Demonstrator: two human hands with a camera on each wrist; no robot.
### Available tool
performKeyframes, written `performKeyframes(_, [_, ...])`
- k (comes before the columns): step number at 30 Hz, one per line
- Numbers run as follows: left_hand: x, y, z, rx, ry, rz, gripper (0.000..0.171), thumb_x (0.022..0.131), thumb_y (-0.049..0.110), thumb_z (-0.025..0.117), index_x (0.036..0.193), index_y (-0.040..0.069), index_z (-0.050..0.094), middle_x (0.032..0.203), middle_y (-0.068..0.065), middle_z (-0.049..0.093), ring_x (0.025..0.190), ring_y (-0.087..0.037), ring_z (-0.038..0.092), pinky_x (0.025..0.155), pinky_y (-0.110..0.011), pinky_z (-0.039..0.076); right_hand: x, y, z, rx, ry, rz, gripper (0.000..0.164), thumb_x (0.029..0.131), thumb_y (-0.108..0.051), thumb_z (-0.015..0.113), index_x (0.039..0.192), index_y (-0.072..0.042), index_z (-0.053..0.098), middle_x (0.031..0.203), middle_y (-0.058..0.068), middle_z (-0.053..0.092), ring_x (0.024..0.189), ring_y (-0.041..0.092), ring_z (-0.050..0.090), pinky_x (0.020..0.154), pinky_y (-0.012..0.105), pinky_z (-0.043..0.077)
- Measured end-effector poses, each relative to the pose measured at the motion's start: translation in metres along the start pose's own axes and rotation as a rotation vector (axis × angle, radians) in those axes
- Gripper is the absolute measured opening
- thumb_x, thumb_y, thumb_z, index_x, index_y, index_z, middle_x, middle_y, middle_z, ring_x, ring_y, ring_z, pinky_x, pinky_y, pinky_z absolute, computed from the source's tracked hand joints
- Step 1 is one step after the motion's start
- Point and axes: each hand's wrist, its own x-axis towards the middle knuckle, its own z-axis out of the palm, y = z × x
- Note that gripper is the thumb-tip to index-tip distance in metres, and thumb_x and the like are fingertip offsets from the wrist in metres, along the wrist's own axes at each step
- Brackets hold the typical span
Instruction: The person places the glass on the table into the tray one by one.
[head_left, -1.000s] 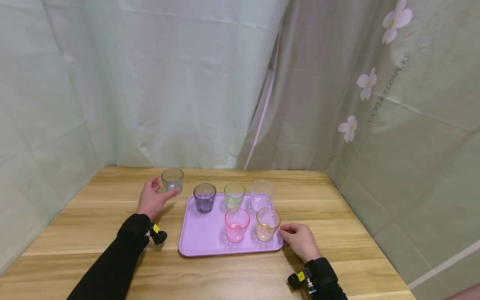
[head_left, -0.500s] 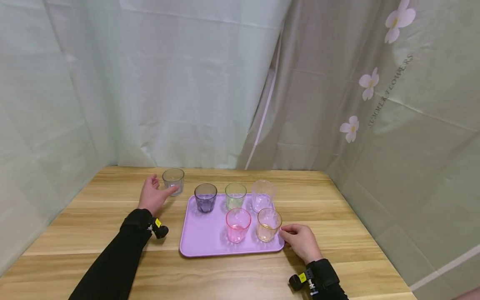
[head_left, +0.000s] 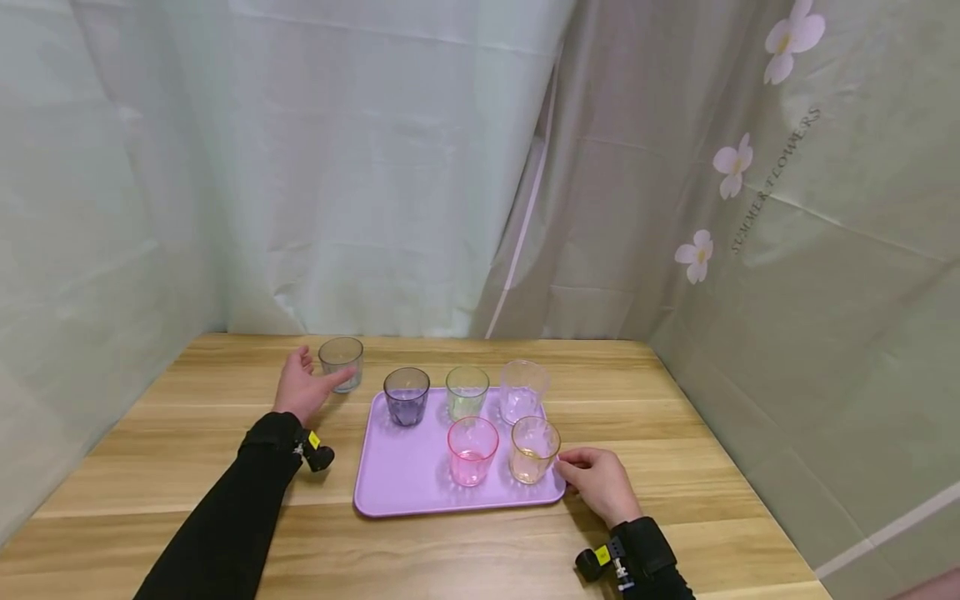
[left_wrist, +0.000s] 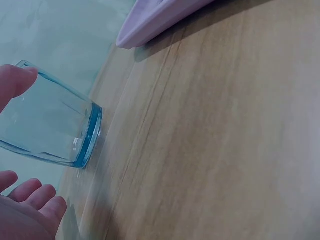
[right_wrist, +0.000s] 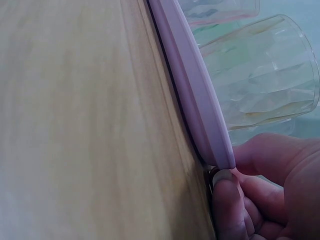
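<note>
At the table's far left stands a clear grey-blue glass [head_left: 341, 364], upright on the wood. My left hand [head_left: 305, 388] is beside it, with the thumb overlapping the near side of the glass and the other fingers spread apart from its left side. In the left wrist view the thumb [left_wrist: 17, 82] lies across the glass near its rim. My right hand [head_left: 597, 482] pinches the near right corner of a lilac tray [head_left: 405, 487], thumb on top and fingers under the edge, as the right wrist view shows.
On the tray are a dark grey glass [head_left: 407, 397], a green glass [head_left: 467, 393], a colourless glass [head_left: 522, 392], a pink-rimmed glass [head_left: 472, 451] and an amber-rimmed glass [head_left: 534, 450]. Pale curtains [head_left: 375, 208] hang behind the wooden table [head_left: 420, 554].
The fingers of my left hand have drawn slightly away from the grey-blue glass, which sits a touch lower. My right hand keeps its pinch on the tray corner.
</note>
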Motion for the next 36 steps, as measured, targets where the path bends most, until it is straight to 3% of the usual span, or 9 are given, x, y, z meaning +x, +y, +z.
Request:
performKeyframes(11, [0.0035,0.0046,0.0048,0.033,-0.042,0.024,0.119,0.097,0.034,0.084,0.173,-0.005,0.001,0.178,-0.037,0.014,0.165,-0.053,0.023,0.134,-0.063,0.025,0.0010,0.0017,0.0004,0.004,0.002,0.008,0.015,0.096,-0.005,0.079,0.107,0.005,0.081,0.096,0.012,0.081,0.076,0.016,0.072,0.066,0.026,0.059])
performKeyframes(19, [0.0044,0.0042,0.0073,0.074,-0.067,0.033,0.118,0.097,0.038,0.084,0.172,-0.007,0.004,0.175,-0.037,0.021,0.162,-0.055,0.027,0.133,-0.065,0.027,0.0020,0.0023,0.0005,-0.008,0.004,0.006,0.015,0.096,-0.007,0.080,0.107,0.005,0.082,0.096,0.012,0.081,0.076,0.016,0.071,0.066,0.026,0.058])
performKeyframes(36, [0.0014,0.0052,0.0073,0.064,-0.068,0.052,0.095,0.101,0.034,0.080,0.167,-0.007,0.025,0.169,-0.034,0.036,0.157,-0.051,0.037,0.130,-0.062,0.033,-0.0003,-0.0016,-0.0003,0.008,0.006,0.015,0.018,0.096,-0.008,0.079,0.108,0.005,0.081,0.097,0.013,0.081,0.074,0.017,0.072,0.065,0.028,0.058])
